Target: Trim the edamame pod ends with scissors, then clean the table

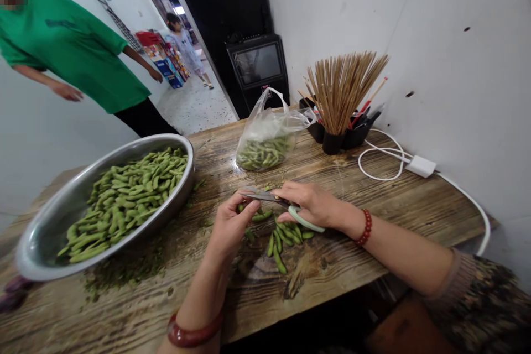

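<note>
Standing at the far left, a person in a green shirt (77,52) had both arms hanging a little out from the body. In front, a big metal bowl (43,251) held a heap of green pods (133,193), with green scraps (128,271) scattered beside it on the wooden table (141,323). Another person (186,47) stood on the floor beyond.

Next came the left hand (232,221), a dark red bangle (194,334) on its wrist, thumb and fingers drawn in around the scissor tips; whether they pinched a pod could not be told. Behind it stood a clear bag (265,130), part filled with more pods. The right hand (317,203) gripped the scissors (305,219) by their pale green handles, over a small pile of loose pods (290,234). Red beads (365,227) circled that wrist.

Farther right, thin sticks (340,88) stood bunched in a black holder (333,142), near a white cable (464,196) with a plug box (421,166).
</note>
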Available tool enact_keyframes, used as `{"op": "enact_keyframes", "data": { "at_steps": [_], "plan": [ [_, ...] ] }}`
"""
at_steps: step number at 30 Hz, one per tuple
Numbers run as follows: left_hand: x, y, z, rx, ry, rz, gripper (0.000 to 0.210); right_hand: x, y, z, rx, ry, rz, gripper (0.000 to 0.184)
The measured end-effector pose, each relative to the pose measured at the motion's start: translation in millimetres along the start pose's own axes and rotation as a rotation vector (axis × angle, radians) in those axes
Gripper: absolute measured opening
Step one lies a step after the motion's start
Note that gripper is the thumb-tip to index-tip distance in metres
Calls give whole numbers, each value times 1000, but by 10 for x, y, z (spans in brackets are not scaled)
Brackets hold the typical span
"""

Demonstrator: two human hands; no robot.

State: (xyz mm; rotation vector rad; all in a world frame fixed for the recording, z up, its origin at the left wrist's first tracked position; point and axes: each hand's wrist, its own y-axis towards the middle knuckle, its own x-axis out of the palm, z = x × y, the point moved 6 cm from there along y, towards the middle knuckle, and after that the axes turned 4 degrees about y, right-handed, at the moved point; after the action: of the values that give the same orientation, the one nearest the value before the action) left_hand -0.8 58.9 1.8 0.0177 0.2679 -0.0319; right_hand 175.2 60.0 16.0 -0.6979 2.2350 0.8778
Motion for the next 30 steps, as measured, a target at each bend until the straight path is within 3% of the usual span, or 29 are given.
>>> {"op": "enact_keyframes", "data": {
  "at_steps": [6,13,17,30],
  "plan": [
    [1,5,-27,-45,-8,5,17,29,-6,31,17,-17,-22,40],
    [-23,11,33,-117,-422,5,19,-61,11,92,13,24,121,46],
    [-75,26,41,-119,-544,25,19,-59,2,78,-13,49,140,57],
    [11,0,65,-85,-486,-1,18,-9,2,29,-32,101,101,61]
  ]
}}
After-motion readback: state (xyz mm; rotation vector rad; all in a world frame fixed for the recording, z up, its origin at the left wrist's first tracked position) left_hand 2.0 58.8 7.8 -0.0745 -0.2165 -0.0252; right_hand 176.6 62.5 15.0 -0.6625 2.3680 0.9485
